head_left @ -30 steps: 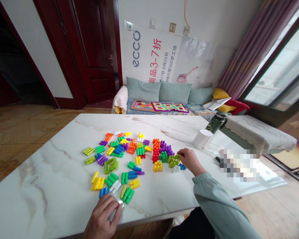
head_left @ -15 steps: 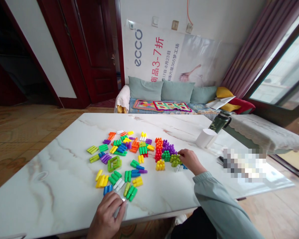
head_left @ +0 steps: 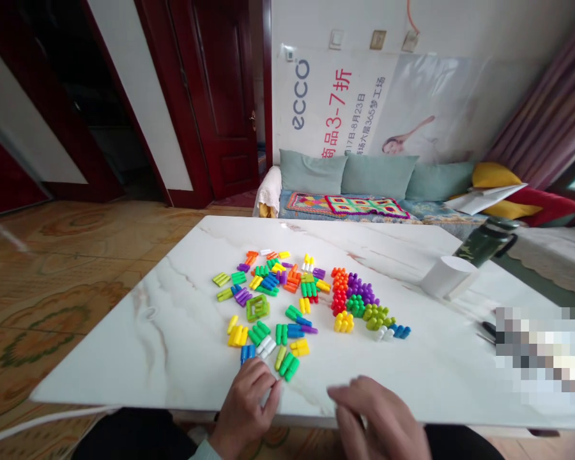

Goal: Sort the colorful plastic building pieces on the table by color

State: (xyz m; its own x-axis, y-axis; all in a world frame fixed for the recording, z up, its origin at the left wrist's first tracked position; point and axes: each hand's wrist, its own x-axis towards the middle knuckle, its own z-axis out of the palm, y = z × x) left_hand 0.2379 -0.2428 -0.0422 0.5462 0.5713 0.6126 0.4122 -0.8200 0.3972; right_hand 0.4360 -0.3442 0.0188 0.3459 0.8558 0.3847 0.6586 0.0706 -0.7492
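My left hand (head_left: 252, 402) rests at the table's near edge, its fingers closed in a pinch; what they hold is hidden. Just beyond it lie blue joined plastic pegs (head_left: 248, 353), white pegs (head_left: 266, 347) and green pegs (head_left: 289, 366). My right hand (head_left: 381, 415), blurred, hovers over the near edge with bent fingers, apart from the pegs. Upright peg groups stand to the right of the loose ones: orange (head_left: 339, 279), purple (head_left: 363, 287), green (head_left: 355, 306), olive (head_left: 379, 316), yellow (head_left: 344, 322), white (head_left: 384, 333) and blue (head_left: 401, 331).
On the white marbled table (head_left: 172, 306) a square olive frame of pegs (head_left: 257, 308) lies among many loose coloured pegs. A white paper roll (head_left: 448, 276) and a camouflage flask (head_left: 489, 243) stand at the right. A dark-handled object (head_left: 489, 329) lies nearer, partly pixelated. Behind is a sofa with cushions (head_left: 381, 176).
My right hand has left the olive peg group and come back toward the near edge. My left hand stays by the blue pegs. The view has turned left.
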